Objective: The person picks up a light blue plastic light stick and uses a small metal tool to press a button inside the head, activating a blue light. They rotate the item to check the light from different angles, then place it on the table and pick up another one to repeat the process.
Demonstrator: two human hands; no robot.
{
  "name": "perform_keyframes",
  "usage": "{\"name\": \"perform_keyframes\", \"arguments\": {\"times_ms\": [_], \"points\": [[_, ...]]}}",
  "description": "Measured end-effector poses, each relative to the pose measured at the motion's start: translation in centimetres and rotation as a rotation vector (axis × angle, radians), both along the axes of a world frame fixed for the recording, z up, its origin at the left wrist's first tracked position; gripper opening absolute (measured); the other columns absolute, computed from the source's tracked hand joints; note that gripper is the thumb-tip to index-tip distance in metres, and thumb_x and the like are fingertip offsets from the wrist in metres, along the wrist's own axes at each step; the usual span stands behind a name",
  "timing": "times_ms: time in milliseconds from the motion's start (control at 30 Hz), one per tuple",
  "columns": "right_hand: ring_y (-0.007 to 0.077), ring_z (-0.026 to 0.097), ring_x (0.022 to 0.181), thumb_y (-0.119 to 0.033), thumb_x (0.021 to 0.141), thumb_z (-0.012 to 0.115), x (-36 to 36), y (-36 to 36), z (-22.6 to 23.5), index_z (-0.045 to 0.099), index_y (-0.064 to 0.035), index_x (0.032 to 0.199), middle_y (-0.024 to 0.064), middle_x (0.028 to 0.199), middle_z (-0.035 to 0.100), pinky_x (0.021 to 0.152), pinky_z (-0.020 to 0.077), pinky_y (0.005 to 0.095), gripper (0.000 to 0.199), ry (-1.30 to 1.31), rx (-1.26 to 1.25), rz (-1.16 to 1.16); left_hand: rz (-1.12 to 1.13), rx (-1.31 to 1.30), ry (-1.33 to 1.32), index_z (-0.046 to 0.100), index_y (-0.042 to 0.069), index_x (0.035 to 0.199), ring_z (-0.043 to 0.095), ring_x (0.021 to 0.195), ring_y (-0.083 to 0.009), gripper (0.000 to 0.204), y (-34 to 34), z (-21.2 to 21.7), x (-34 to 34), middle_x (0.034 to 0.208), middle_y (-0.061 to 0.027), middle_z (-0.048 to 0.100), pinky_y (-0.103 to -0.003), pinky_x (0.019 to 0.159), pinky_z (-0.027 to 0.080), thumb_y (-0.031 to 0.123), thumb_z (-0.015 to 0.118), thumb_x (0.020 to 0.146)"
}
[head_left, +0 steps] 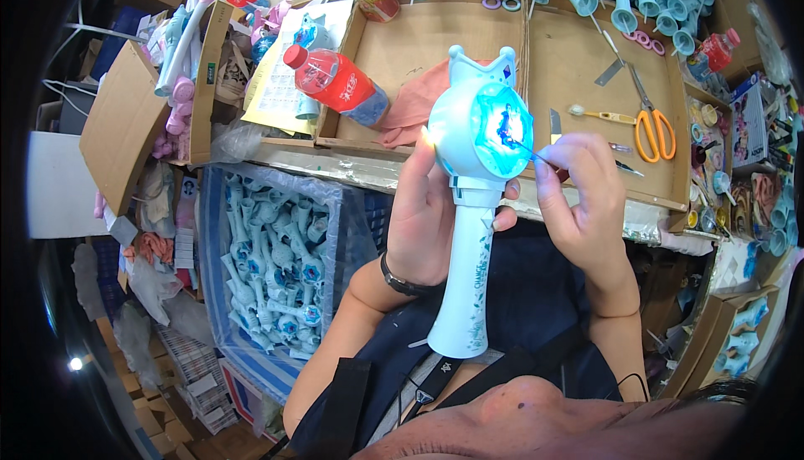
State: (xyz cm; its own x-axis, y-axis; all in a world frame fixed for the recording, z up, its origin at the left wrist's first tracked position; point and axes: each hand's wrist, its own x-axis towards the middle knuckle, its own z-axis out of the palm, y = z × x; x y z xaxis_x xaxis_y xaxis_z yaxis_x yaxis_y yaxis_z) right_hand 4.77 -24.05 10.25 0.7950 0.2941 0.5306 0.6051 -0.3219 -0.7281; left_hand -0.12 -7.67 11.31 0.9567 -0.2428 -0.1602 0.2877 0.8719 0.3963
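Head view. At the centre of the frame the left hand [427, 217] is closing around the neck of a pale blue toy wand [473, 200], just below its round, lit head, with the fingers wrapping behind and the thumb showing on the right side of the stem. The right hand [582, 200] is pinching a thin pointed tool [529, 153] between fingertips, its tip touching the glowing star-shaped face of the wand. The long handle is hanging down toward the lower centre, unsupported. The wand looks like hollow moulded plastic: probably light, stiff and smooth, with the translucent face the part most easily marked; the neck and handle seem the safer places to hold. At left a lined crate [331, 209] is holding many similar wands; at upper right orange scissors [653, 129] are lying in a shallow cardboard tray [578, 66], and a red bottle [335, 83] is lying at upper centre-left.
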Motion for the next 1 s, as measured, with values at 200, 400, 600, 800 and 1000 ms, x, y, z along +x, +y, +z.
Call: {"name": "perform_keyframes", "arguments": {"times_ms": [200,400,600,800,1000], "points": [[0.0274,0.057,0.065,0.003,0.073,0.063,-0.8,-0.2,-0.2,0.058,-0.0017,0.087,0.0108,0.082,0.055,0.056,0.0462,0.0329,0.015,-0.041,-0.055,-0.044,0.004,0.194,0.048,0.036,0.006,0.129,0.055,0.097,-0.021,0.06,-0.4,0.3,-1.0,0.114,-0.0097,0.053,-0.035,0.081,0.048,0.053,0.026,0.093],[0.0282,0.059,0.067,0.006,0.071,0.063,-1.8,-0.6,-0.2,0.06,-0.0001,0.092,0.0125,0.083,0.056,0.058,0.0479,0.0324,0.022,-0.087,-0.087,-0.069,-0.002,0.117,-0.005,0.034,0.006,0.13,0.055,0.102,-0.0224,0.061,-0.7,0.0,-1.6,0.116,-0.0118,0.052,-0.039,0.087,0.048,0.053,0.028,0.093],[0.0256,0.058,0.069,0.008,0.067,0.064,-2.7,-0.9,-0.2,0.063,-0.0006,0.097,0.011,0.085,0.056,0.059,0.0488,0.0309,0.031,-0.209,-0.089,-0.129,-0.062,0.089,-0.004,0.028,0.008,0.136,0.05,0.113,-0.0205,0.064,-0.5,0.2,-2.3,0.127,-0.009,0.046,-0.041,0.093,0.044,0.055,0.026,0.093],[0.0243,0.058,0.068,0.007,0.065,0.065,-2.7,-1.0,-0.4,0.063,-0.0014,0.097,0.01,0.084,0.055,0.057,0.0484,0.0301,0.033,-0.214,-0.108,-0.138,-0.082,0.049,-0.009,0.019,0.017,0.139,0.046,0.117,-0.02,0.061,-0.7,0.4,-2.4,0.131,-0.0076,0.042,-0.045,0.1,0.039,0.051,0.036,0.091],[0.0232,0.057,0.067,0.007,0.064,0.066,-3.0,-1.2,-0.3,0.063,-0.0017,0.096,0.0095,0.083,0.054,0.055,0.0477,0.0292,0.032,-0.151,-0.115,-0.116,-0.083,0.049,0.032,0.014,0.02,0.139,0.047,0.117,-0.0223,0.063,-0.5,0.4,-2.7,0.13,-0.0092,0.04,-0.047,0.102,0.037,0.039,0.049,0.09]]}}
